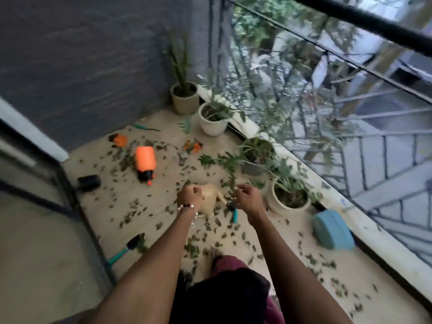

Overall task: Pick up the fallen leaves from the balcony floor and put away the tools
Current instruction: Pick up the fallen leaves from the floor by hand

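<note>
**Hands raised over a leaf-strewn floor**

Left hand and right hand hover with fingers curled; blur hides any hold. Beneath them sits a beige pot. Fallen leaves litter the balcony floor, around an orange sprayer and teal-handled brush.

- Leaves littered the floor almost everywhere.
- Pots lined the railing side, closing it off.
- An orange sprayer, a black box and a trowel lay towards the wall side.
- A beige can sat mid-floor, under both hands.
- Bare floor lay open between the sprayer and the can.
</note>
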`<state>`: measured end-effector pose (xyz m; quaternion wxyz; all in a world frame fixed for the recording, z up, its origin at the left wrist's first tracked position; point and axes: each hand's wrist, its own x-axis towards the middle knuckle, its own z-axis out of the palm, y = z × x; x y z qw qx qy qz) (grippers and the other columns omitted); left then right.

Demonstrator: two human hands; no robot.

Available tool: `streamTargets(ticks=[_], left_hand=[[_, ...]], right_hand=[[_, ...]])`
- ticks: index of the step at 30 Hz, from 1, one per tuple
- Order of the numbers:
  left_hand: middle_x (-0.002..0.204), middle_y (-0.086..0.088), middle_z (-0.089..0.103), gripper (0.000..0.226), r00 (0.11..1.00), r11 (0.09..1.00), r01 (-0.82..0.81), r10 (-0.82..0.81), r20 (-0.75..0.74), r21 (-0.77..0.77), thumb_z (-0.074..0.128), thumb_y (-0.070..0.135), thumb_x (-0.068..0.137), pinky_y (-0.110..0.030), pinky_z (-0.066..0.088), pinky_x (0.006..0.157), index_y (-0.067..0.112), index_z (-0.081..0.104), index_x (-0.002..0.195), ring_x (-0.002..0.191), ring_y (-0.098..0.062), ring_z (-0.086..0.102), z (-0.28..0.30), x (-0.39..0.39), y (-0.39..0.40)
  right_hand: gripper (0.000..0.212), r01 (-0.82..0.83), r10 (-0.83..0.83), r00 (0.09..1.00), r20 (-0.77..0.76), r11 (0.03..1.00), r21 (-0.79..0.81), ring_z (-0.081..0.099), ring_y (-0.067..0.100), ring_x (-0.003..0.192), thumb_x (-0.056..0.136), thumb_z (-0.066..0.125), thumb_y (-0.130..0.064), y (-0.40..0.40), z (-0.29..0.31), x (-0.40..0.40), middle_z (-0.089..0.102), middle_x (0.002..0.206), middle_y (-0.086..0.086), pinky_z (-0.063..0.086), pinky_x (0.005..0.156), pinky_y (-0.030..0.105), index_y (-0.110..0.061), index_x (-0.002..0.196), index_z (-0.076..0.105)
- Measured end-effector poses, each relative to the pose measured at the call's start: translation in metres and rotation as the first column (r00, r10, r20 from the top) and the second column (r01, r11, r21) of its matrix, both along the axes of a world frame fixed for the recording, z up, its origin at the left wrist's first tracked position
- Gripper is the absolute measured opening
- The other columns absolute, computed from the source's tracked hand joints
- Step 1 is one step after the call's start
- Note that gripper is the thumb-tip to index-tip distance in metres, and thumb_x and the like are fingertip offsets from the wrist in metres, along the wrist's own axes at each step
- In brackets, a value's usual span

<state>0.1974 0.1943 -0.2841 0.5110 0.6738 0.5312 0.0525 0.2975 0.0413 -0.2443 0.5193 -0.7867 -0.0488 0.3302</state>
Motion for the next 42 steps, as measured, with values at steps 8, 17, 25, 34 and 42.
streamTargets(ticks=[8, 17, 25, 34, 42], left_hand=[[0.086, -0.015, 0.072, 0.024, 0.966, 0.967, -0.253, 0.254, -0.043, 0.017, 0.053, 0.030, 0.085, -0.047, 0.059, 0.075, 0.010, 0.066, 0.080, 0.080, -0.033, 0.070, -0.030, 0.001, 0.138], [0.086, -0.018, 0.073, 0.018, 0.818, 0.815, -0.575, 0.573, 0.049, 0.064, 0.058, 0.020, 0.093, -0.043, 0.059, 0.065, 0.009, 0.072, 0.093, 0.076, -0.035, 0.069, 0.029, 0.014, 0.248], [0.086, -0.022, 0.072, 0.019, 0.715, 0.722, -0.689, 0.692, 0.101, -0.070, 0.053, 0.013, 0.096, -0.021, 0.045, 0.041, 0.002, 0.067, 0.089, 0.058, -0.027, 0.063, 0.024, 0.012, 0.326], [0.076, -0.013, 0.071, 0.019, 0.693, 0.691, -0.718, 0.721, 0.016, -0.083, 0.057, 0.034, 0.080, -0.041, 0.060, 0.061, 0.020, 0.064, 0.069, 0.066, -0.032, 0.068, 0.000, -0.022, 0.457], [0.090, -0.021, 0.072, 0.016, 0.683, 0.677, -0.728, 0.729, -0.044, -0.108, 0.056, 0.017, 0.095, -0.048, 0.058, 0.078, 0.008, 0.069, 0.094, 0.080, -0.035, 0.069, -0.025, -0.079, 0.586]], right_hand=[[0.010, -0.259, 0.259, 0.966, -0.016, 0.966, 0.003, 0.060, 0.022, 0.064, 0.095, 0.056, -0.016, 0.164, -0.009, 0.044, 0.069, 0.082, 0.012, 0.046, 0.054, 0.030, -0.016, 0.095, 0.065], [0.012, -0.479, 0.479, 0.878, -0.001, 0.877, 0.022, 0.058, 0.020, 0.062, 0.094, 0.052, -0.016, 0.326, -0.004, 0.081, 0.066, 0.077, 0.008, 0.045, 0.053, 0.027, -0.019, 0.089, 0.063], [0.015, -0.525, 0.525, 0.848, -0.071, 0.851, 0.020, 0.059, 0.020, 0.060, 0.096, 0.052, -0.014, 0.422, -0.023, 0.086, 0.067, 0.077, 0.009, 0.044, 0.052, 0.025, -0.009, 0.101, 0.065], [0.013, -0.546, 0.537, 0.835, -0.116, 0.836, -0.060, 0.060, 0.021, 0.060, 0.095, 0.054, -0.014, 0.561, -0.046, 0.069, 0.068, 0.075, 0.008, 0.046, 0.055, 0.030, -0.011, 0.098, 0.066], [0.018, -0.622, 0.613, 0.781, -0.116, 0.781, -0.060, 0.057, 0.025, 0.062, 0.092, 0.055, -0.008, 0.697, -0.046, 0.032, 0.068, 0.078, 0.016, 0.043, 0.054, 0.030, -0.016, 0.081, 0.067]])
